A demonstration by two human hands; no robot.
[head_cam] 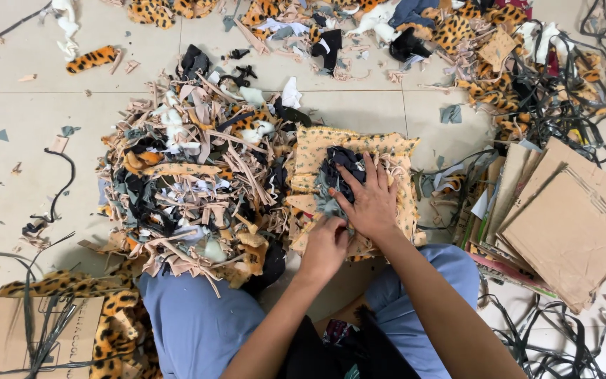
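Floor: pale tiled floor (pixel 22 175) under everything, littered with small offcuts.
Scrap heap: a big pile of tan, black and white fabric strips (pixel 191 182) at about 9 o'clock from my hands, touching the yellow piece.
Cardboard: flat brown cardboard sheets (pixel 569 224) stacked at 3 o'clock, well apart from my hands.
Far litter: leopard-print scraps and black straps (pixel 527 77) spread from 12 to 2 o'clock.
Box: a cardboard box (pixel 8 337) with leopard fabric and thin dark strips at 8 o'clock, by my left knee.
My legs: blue trousers (pixel 198 330) at 6 o'clock, knees apart; I sit on the floor.
Yellow piece: a mustard, dotted fabric piece (pixel 317 151) lies flat in front of me, right under both hands.
Dark bundle: a wad of black and grey cloth scraps (pixel 338 175) sits on the yellow piece, at 11 o'clock from my right hand.
Right hand: my right hand (pixel 369 203) lies palm down, fingers spread, its grip wide open, fingertips pressing the dark bundle.
Left hand: my left hand (pixel 325 245) at 7 o'clock from the right one, fingers curled tight on the near edge of the yellow piece; I cannot tell how much is pinched.
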